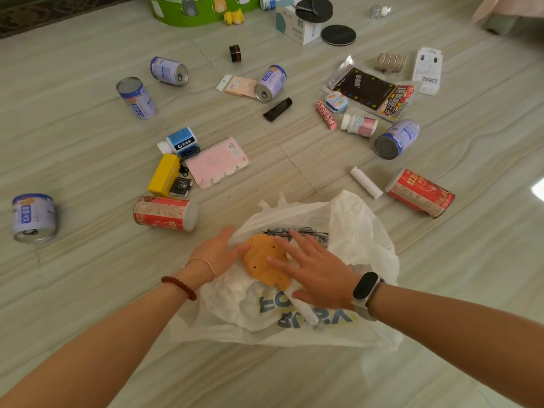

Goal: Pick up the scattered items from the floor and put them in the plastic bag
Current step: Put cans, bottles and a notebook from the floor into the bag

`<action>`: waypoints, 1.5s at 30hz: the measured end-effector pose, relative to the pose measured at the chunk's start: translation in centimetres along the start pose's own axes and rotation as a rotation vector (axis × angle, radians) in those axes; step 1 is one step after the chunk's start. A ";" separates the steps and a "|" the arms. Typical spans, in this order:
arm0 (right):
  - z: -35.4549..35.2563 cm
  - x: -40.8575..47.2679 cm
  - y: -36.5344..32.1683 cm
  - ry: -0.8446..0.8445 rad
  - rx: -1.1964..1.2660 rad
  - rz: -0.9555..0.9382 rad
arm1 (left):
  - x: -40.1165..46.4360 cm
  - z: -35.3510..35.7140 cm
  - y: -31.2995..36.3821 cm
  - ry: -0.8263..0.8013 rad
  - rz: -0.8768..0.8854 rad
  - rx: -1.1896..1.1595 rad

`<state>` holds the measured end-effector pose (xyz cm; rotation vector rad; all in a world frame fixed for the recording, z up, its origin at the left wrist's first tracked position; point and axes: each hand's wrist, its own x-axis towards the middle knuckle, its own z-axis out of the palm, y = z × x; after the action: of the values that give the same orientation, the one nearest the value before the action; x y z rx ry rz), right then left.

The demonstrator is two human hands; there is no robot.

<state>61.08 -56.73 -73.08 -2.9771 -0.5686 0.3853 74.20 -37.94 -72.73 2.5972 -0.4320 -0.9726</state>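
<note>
A white plastic bag (362, 231) with blue lettering lies on the floor in front of me. An orange flat item (262, 254) with small holes sits at its mouth, beside a striped item (312, 232) inside. My left hand (217, 251) holds the bag's left edge, thumb touching the orange item. My right hand (315, 269) lies flat with spread fingers on the orange item and the bag. Scattered items include two red cans (164, 213) (421, 192), several blue cans (34, 217), a pink notebook (217, 161) and a yellow box (163, 175).
Further out lie a white tube (366, 182), a pink-capped bottle (359, 125), a black tube (278, 109), a snack packet (374, 91), a small jar (235, 53), black discs (338, 34), a white carton (297, 28) and a green box (200, 8). A dark rug edges the far left.
</note>
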 end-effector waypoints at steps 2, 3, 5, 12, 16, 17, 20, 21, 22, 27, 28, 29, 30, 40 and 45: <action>0.4 0.6 0.1 -0.084 -0.035 -0.040 | -0.4 0.1 -0.4 0.021 0.037 -0.088; 0.6 0.8 0.3 -0.099 -0.040 -0.058 | -0.5 -0.1 -0.3 0.074 0.061 -0.145; 0.6 0.9 0.5 -0.173 -0.026 -0.068 | -0.8 -0.9 -0.2 0.178 0.092 -0.244; -0.6 0.2 0.7 -0.087 -0.004 -0.156 | -0.5 -2.6 -1.3 0.312 0.039 -0.062; -2.9 -0.8 1.6 0.279 0.090 -0.149 | -0.7 -2.0 0.7 0.409 0.286 0.150; -3.5 -1.2 2.1 0.380 0.138 -0.063 | -0.7 -1.7 1.4 0.417 0.344 0.226; -4.3 -2.6 6.3 0.564 0.237 0.384 | -0.2 0.5 4.7 0.349 0.454 0.404; -4.1 -3.0 8.1 0.532 0.241 0.564 | 0.1 1.2 6.0 0.313 0.467 0.442; -3.6 -3.3 9.9 0.454 0.225 0.731 | 0.4 1.8 7.3 0.289 0.479 0.468; -1.3 -4.8 16.3 0.231 0.185 1.146 | 2.7 3.3 13.6 0.205 0.521 0.424; -0.9 -5.0 17.1 0.215 0.157 1.161 | 3.2 3.3 15.0 0.218 0.531 0.406; -0.7 -5.1 17.7 0.201 0.118 1.158 | 3.8 3.2 16.4 0.217 0.543 0.400; -0.4 -5.2 18.2 0.194 0.077 1.148 | 4.6 3.2 17.6 0.210 0.562 0.399; 1.0 -5.4 19.0 0.337 0.533 1.320 | 14.9 6.8 24.6 -0.010 0.604 0.685; 1.0 -5.8 19.1 0.341 0.585 1.293 | 15.1 7.2 25.7 0.163 0.562 0.726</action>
<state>62.28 -76.53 -75.20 -2.3002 1.2999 0.0475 76.05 -68.38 -76.00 2.8182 -1.6051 -0.4436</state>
